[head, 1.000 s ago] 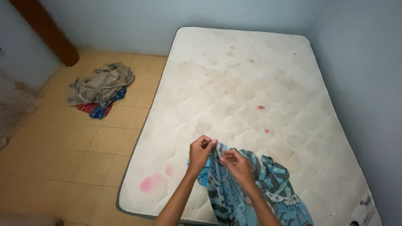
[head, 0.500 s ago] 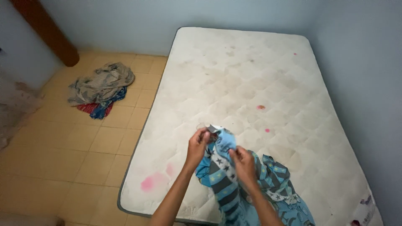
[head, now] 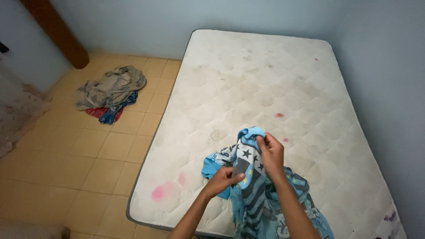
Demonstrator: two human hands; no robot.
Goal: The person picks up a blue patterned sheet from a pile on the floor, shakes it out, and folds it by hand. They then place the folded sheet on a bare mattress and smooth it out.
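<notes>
Right hand (head: 271, 152) pinched the top fold of the blue star-patterned sheet (head: 252, 186) above the mattress (head: 248, 88); left hand (head: 223, 179) closed its grip on the cloth just below; best, I'd judge, to keep both edges taut.

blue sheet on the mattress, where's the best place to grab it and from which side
Probably along the raised top edge of the blue sheet, coming from above: the right hand already pinches that edge there and the left hand grips lower, while the rest hangs bunched over the mattress foot.
</notes>
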